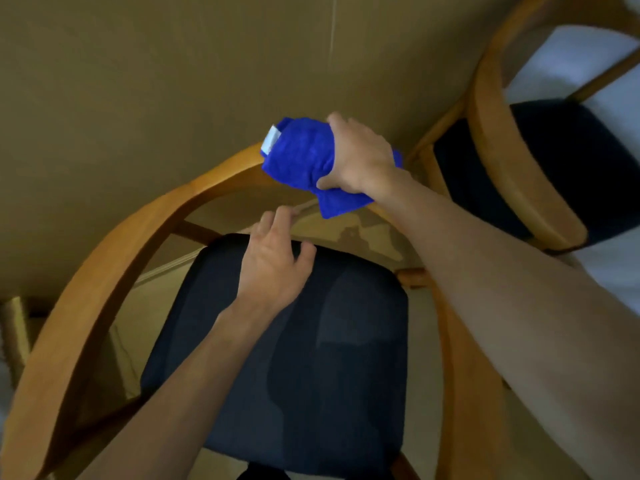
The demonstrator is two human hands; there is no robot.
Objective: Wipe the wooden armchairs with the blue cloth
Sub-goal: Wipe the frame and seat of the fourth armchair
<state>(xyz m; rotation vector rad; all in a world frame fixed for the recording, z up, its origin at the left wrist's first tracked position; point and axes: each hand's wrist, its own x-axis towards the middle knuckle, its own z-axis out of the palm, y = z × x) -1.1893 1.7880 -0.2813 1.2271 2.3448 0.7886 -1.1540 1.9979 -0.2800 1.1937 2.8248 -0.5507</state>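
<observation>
The blue cloth [301,157] sat bunched on the curved top rail of the near armchair [104,271], at twelve o'clock from its dark seat [277,358]. The right hand [360,154] clutched it, pressing down, presumably to rub the wood. The left hand [273,261], fingers loosely spread and holding nothing, rested at the seat's back edge, likely to steady the chair. A second armchair [502,161] stood at two o'clock.

Blue cloth [300,157] on wooden armchair [104,271] rail
</observation>
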